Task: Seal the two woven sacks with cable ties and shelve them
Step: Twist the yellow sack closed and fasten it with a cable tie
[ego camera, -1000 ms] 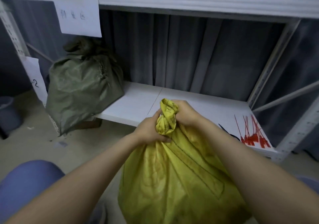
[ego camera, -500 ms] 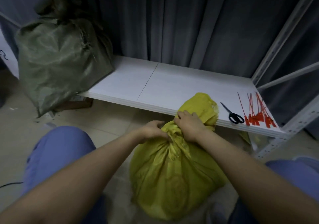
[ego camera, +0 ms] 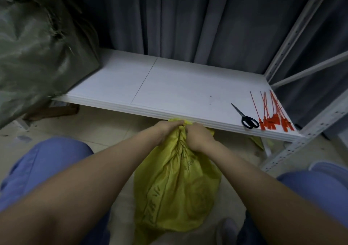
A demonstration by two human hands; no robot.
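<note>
A yellow woven sack (ego camera: 175, 188) stands on the floor between my knees, just below the front edge of the white shelf (ego camera: 169, 86). My left hand (ego camera: 165, 129) and my right hand (ego camera: 197, 135) both clutch its bunched neck, side by side. The sack's mouth is partly hidden under the shelf edge. A green woven sack (ego camera: 35, 46) sits on the shelf's left end, its top gathered. Several red cable ties (ego camera: 271, 114) lie at the shelf's right front corner.
Black-handled scissors (ego camera: 244, 116) lie beside the ties. A white slotted upright (ego camera: 301, 144) and braces frame the right side. Grey curtain (ego camera: 188, 18) hangs behind the shelf. My blue-trousered knees (ego camera: 47, 165) flank the sack on a tiled floor.
The yellow sack has been lowered from shelf height down to the floor, both hands still holding its neck. My view has tilted downward and the upper shelf has left the frame.
</note>
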